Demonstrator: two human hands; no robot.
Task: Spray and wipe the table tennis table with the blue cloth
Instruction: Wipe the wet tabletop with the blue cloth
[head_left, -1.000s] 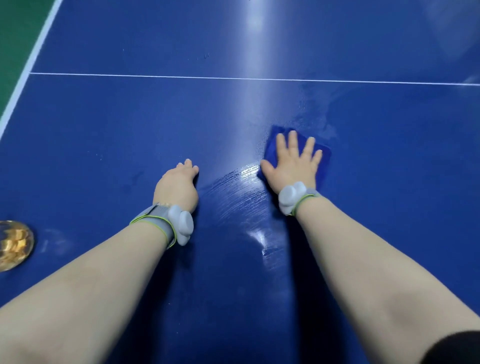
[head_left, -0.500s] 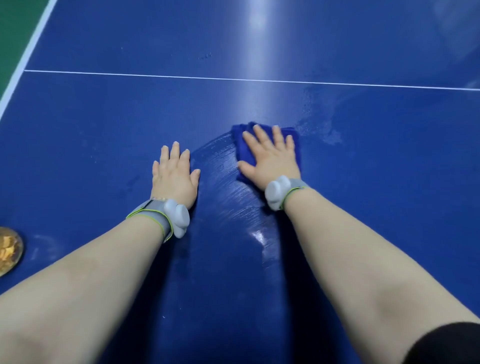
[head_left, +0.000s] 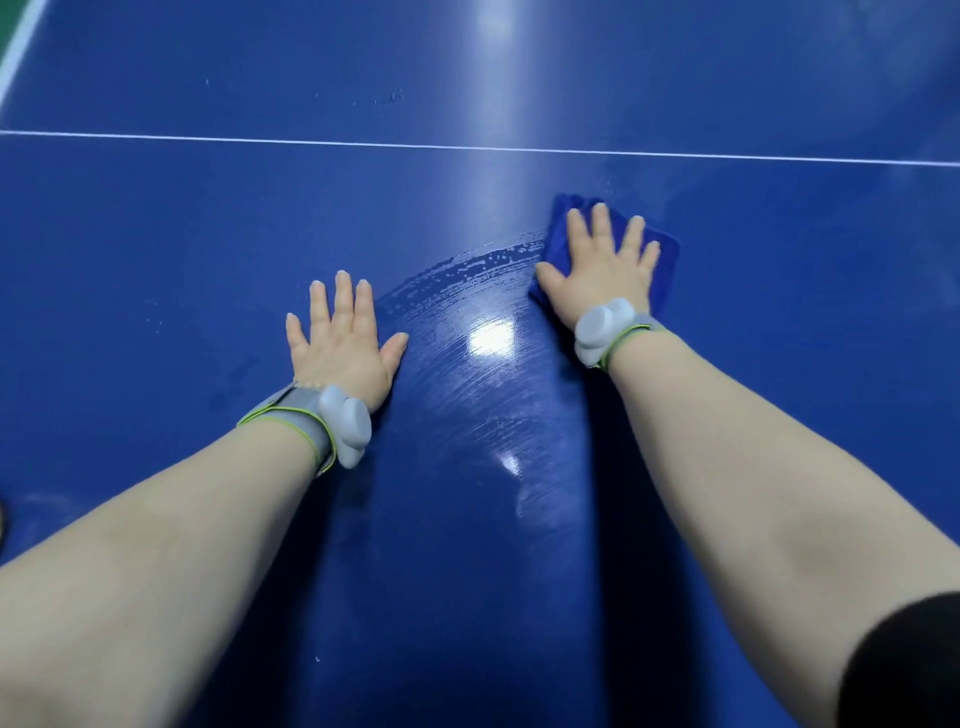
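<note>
A: Where's the blue cloth (head_left: 666, 262)?
B: Flat on the table (head_left: 156, 234), pinned under the right hand (head_left: 602, 273), fingers straight & spread. Left hand (head_left: 340, 345) lies flat beside the wet streaks (head_left: 467, 291), fingers straight, thumb out, holds nothing.
A: Risks?
B: Cloth could slip from under the palm & smear; left palm might skid on wet film.
A: Hidden?
B: Most of the cloth; no spray bottle in view; table edges cut off.

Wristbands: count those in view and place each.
2 wristbands: one behind the left hand, flat on the table; one behind the right hand, pressing the blue cloth. None appears hidden.
</note>
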